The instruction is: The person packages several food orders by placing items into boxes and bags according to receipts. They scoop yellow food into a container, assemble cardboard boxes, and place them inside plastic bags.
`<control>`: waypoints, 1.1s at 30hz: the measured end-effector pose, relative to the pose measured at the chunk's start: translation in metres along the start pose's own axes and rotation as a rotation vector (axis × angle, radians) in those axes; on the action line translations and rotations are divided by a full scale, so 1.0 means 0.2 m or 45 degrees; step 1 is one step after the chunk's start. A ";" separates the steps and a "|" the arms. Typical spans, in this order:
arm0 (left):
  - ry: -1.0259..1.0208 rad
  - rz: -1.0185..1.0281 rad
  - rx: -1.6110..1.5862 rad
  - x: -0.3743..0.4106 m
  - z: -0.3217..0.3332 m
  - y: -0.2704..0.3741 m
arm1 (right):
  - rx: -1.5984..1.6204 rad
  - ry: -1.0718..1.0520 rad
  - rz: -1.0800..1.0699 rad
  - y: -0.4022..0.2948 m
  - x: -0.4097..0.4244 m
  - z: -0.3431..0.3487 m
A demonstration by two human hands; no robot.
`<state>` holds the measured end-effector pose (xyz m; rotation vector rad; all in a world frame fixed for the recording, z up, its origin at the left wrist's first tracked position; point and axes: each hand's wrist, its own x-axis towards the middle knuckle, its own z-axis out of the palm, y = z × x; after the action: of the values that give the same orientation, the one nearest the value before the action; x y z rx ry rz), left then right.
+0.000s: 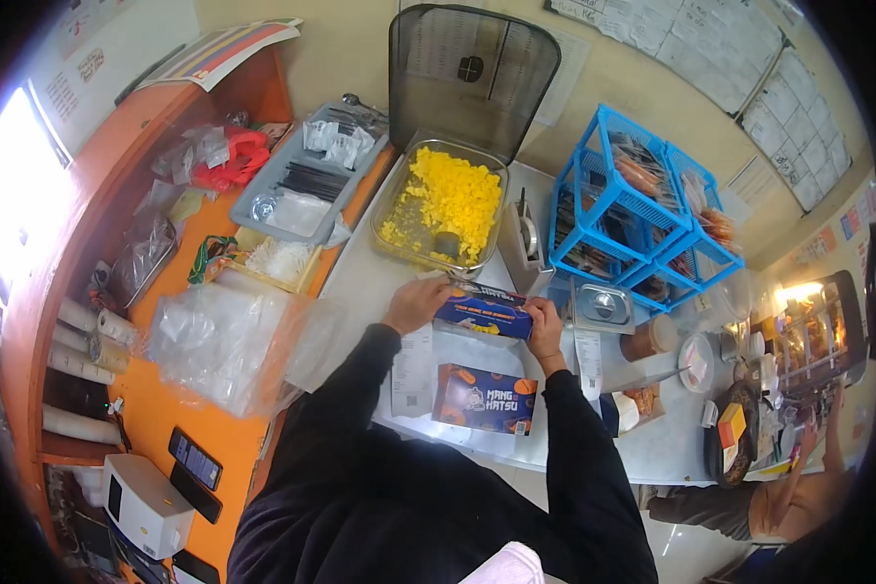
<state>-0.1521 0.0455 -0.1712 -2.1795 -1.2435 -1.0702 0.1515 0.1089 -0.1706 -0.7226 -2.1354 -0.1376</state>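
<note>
My left hand [417, 303] grips the left end of a blue printed cardboard food box [482, 314]. The right end of that box is in my right hand [545, 332]. Nearer my body, a second blue and orange box [486, 400] stands on the white worktop [420, 431], its printed side showing. A paper receipt [412, 372] lies left of the boxes, and another receipt [588, 363] lies right of my right wrist. Beyond my hands is a clear tub [379, 241] of yellow cubed food [456, 193], its dark lid [474, 80] raised.
Blue plastic baskets [620, 212] hold packets behind a lidded steel container [603, 306]. A box with food [639, 405] sits at right. Left, an orange counter [146, 379] carries plastic bags [212, 343] and a grey tray [310, 175]. Another person [788, 504] is at far right.
</note>
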 end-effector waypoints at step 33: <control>-0.758 -1.007 -1.063 -0.20 -0.21 0.26 | 0.319 -0.810 0.215 -0.25 -0.09 -0.16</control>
<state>-0.1369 -0.0314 -0.1760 -2.8086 -2.3995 -1.4722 0.1558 0.0474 -0.1564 -0.8698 -2.6024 0.5065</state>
